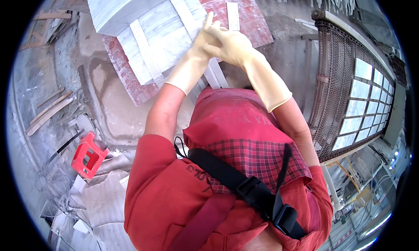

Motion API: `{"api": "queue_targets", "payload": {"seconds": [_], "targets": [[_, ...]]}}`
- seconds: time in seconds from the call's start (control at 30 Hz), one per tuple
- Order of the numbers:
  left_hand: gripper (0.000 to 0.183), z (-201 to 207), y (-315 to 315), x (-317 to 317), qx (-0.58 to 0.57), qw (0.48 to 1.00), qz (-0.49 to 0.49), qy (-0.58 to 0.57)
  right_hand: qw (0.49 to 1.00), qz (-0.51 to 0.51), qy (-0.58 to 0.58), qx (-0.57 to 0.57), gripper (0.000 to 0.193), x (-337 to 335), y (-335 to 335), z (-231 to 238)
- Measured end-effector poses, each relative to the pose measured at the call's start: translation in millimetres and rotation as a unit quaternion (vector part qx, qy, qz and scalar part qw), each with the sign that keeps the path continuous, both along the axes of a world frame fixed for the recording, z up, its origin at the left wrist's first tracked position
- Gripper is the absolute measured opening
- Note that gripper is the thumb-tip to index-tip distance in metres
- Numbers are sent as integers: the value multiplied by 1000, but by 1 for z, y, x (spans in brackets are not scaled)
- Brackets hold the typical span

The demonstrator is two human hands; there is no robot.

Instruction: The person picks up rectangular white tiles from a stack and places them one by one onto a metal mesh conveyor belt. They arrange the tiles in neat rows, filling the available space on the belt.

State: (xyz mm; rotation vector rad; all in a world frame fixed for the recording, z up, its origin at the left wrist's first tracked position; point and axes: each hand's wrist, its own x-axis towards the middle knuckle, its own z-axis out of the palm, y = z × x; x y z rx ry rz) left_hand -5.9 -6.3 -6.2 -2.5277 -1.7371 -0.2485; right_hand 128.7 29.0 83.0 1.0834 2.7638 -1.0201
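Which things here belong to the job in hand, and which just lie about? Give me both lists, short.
Likely part of the job:
gloved left hand
gloved right hand
stacked pale slabs
pale strips across some slabs
red board underneath

Apparently just lying about:
red stool
wooden strips

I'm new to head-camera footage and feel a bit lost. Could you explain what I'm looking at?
There is no machine arm here: a person works with two hands, wearing long cream rubber gloves. The single picture comes from a wide camera on their head, looking down, so straight edges bend.

The left hand and right hand overlap; I can see no object in either grip. Just beyond are stacked white-grey streaked slabs with narrow white strips on top, above a worn red board.

At right, white rectangular tiles lie on brown metal mesh.
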Motion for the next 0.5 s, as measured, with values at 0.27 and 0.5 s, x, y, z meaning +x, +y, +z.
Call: {"api": "queue_targets", "payload": {"seconds": [0.27,0.5], "targets": [[30,-2,5,0,-26,1000,3,-2,999,-24,-2,-23,69,-4,10,-13],[34,-11,4,1,-87,992,34,-80,999,-9,-31,8,73,-5,-3,3]]}}
